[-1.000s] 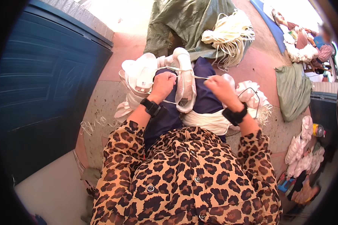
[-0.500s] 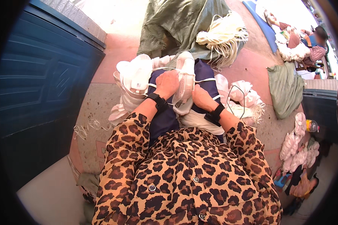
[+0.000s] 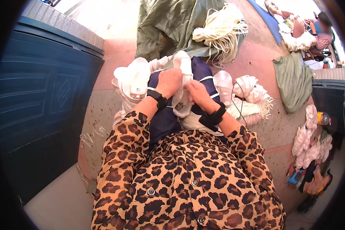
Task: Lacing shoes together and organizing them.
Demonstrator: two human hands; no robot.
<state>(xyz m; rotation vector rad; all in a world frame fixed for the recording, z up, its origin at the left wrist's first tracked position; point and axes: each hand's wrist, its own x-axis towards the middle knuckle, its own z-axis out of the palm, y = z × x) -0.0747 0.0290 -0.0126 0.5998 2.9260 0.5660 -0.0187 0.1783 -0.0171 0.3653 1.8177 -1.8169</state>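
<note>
Between my knees a white shoe (image 3: 183,100) lies lengthwise, its toe pointing away from me. My left hand (image 3: 169,81) is closed against the left side of the shoe, its fingertips partly hidden. My right hand (image 3: 200,95) pinches at the shoe's opening from the right; whatever small thing sits between its fingertips is too hidden to name. Other white shoes (image 3: 138,78) stand in a group just left of my left knee. Thin white strips (image 3: 207,78) cross the dark blue cloth over my right leg.
A bundle of cream laces (image 3: 224,32) lies on a green sack (image 3: 157,23) ahead. White pieces and a thin dark wire loop (image 3: 239,103) are at my right. A blue door (image 3: 50,88) stands left. Another green sack (image 3: 293,82) and a seated person (image 3: 324,32) are farther right.
Both hands have drawn closer together over the shoe, the right one moving left and up to its opening. The lace that stretched left across the shoe is now out of sight.
</note>
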